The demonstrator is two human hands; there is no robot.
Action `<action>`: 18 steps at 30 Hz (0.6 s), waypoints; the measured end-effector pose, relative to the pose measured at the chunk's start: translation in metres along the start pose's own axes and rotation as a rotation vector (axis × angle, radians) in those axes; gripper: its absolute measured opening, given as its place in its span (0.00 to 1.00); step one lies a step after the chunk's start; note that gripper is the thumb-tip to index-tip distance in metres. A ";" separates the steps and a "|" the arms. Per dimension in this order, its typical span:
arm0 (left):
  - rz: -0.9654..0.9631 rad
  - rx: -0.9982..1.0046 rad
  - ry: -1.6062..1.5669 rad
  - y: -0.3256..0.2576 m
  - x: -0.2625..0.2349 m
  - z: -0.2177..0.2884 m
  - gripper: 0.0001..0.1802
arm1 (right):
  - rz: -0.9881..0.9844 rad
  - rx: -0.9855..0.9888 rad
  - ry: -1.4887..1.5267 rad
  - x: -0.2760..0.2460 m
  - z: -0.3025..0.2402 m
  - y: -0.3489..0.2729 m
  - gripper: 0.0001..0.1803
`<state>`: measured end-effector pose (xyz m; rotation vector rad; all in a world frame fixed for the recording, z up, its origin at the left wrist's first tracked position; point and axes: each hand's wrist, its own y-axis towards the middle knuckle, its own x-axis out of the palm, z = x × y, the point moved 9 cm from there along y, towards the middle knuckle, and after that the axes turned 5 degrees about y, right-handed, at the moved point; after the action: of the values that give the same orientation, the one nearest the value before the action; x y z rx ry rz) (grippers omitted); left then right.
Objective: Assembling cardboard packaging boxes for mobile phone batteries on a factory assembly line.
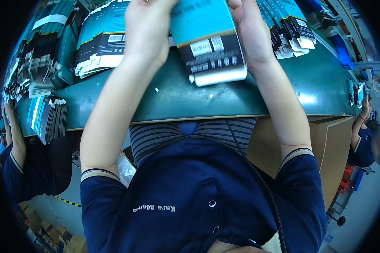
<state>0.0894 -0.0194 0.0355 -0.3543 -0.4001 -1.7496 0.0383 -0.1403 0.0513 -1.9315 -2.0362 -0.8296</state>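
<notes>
Between my two hands, above the far part of the green table, is a teal and black carton [211,46] with barcode labels. Its white flap sticks out at the near end, and slight blur keeps me from telling whether it is folded flat. My left hand [150,33] grips the carton's left side, with its fingertips cut off by the top of the picture. Along the right edge my right hand [253,38] is closed on the same carton, its fingers partly out of view.
A fanned stack of flat cartons [103,40] lies left of my left arm, beside banded bundles [50,46]. More cartons [289,25] lie at the right. A smaller pile [48,118] overhangs the table's front edge. A cardboard box [331,147] stands below right. Co-workers are at both sides.
</notes>
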 end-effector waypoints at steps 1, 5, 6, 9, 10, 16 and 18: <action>-0.014 -0.033 -0.128 0.012 -0.014 -0.005 0.07 | 0.123 0.301 0.107 0.003 0.024 -0.005 0.30; -0.263 -0.383 -0.509 0.036 -0.033 -0.027 0.12 | -0.270 0.189 -0.326 0.017 0.025 -0.016 0.24; -0.369 -0.298 -0.674 0.020 -0.016 -0.004 0.12 | -0.385 0.187 -0.373 0.027 0.028 -0.021 0.24; -1.202 -0.472 -1.172 0.004 0.026 0.006 0.11 | -0.504 0.242 -0.391 0.036 0.040 -0.031 0.20; -1.142 -0.397 -1.112 0.008 0.024 0.003 0.12 | -0.513 0.228 -0.391 0.036 0.039 -0.031 0.19; -1.029 -0.248 -0.917 -0.007 0.029 0.026 0.17 | -0.389 0.092 -0.509 0.029 0.025 -0.028 0.13; -1.080 -0.213 -0.910 -0.012 0.035 0.035 0.20 | -0.347 -0.122 -0.739 0.032 0.009 -0.028 0.11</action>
<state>0.0715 -0.0317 0.0813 -1.2767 -1.2189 -2.6032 0.0094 -0.1076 0.0533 -2.2046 -2.8539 -0.3046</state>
